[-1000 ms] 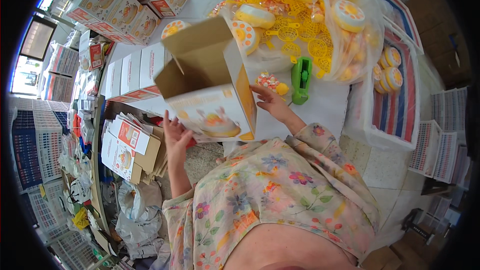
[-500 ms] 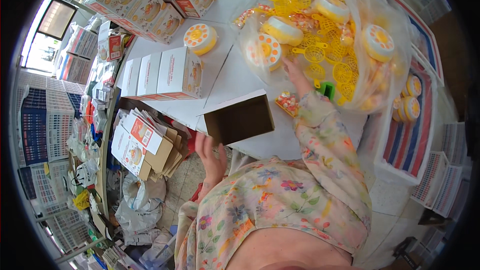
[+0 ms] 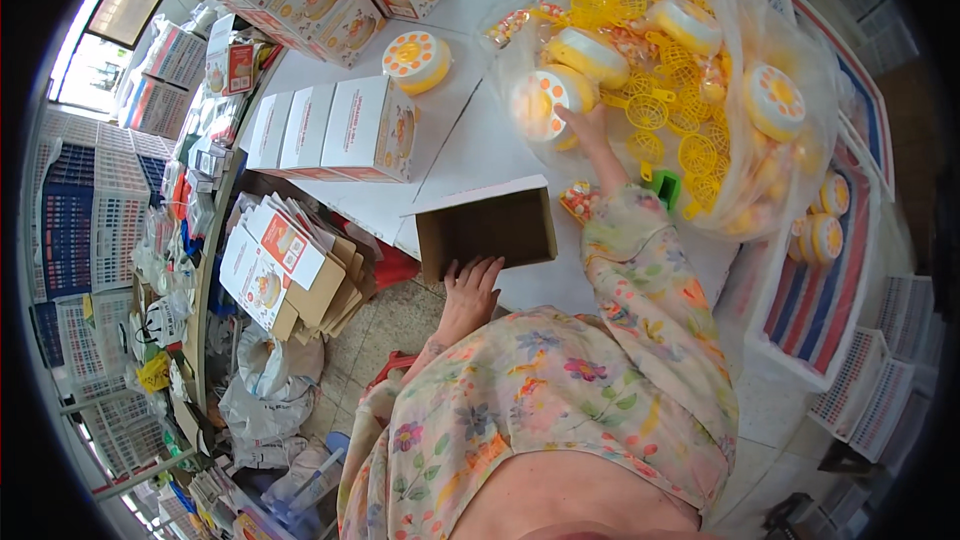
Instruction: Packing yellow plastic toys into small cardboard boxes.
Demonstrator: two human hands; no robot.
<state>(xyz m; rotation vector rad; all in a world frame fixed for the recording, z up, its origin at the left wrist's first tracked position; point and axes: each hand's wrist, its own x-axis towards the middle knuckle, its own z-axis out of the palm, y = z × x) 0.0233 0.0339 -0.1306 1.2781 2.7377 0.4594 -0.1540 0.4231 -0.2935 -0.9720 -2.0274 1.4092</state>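
Observation:
An open cardboard box (image 3: 487, 229) lies near the table's front edge, its brown inside facing me. My left hand (image 3: 470, 300) is at its near edge, fingers stretched out and slightly apart over the rim; the thumb is hidden. Beyond the box, my right hand (image 3: 592, 136) reaches to the mouth of a clear plastic bag (image 3: 815, 140). Its thumb and fingers grip a round yellow-and-white toy with orange dots (image 3: 545, 108). Yellow plastic strainers (image 3: 648, 112) and more round toys fill the bag. A small packet of orange-and-white pieces (image 3: 580, 202) sits below my right wrist.
Three closed white boxes (image 3: 370, 130) stand in a row at left, with another round toy (image 3: 417, 60) behind them. Stacked printed boxes (image 3: 290, 0) rise at the far left. Flattened cartons (image 3: 300, 265) lie beside the table. A striped bin (image 3: 800, 310) stands at right.
My left hand has moved right and up onto the box's near edge. My right hand has closed around the dotted toy, which now tilts slightly. The whole view has shifted a little.

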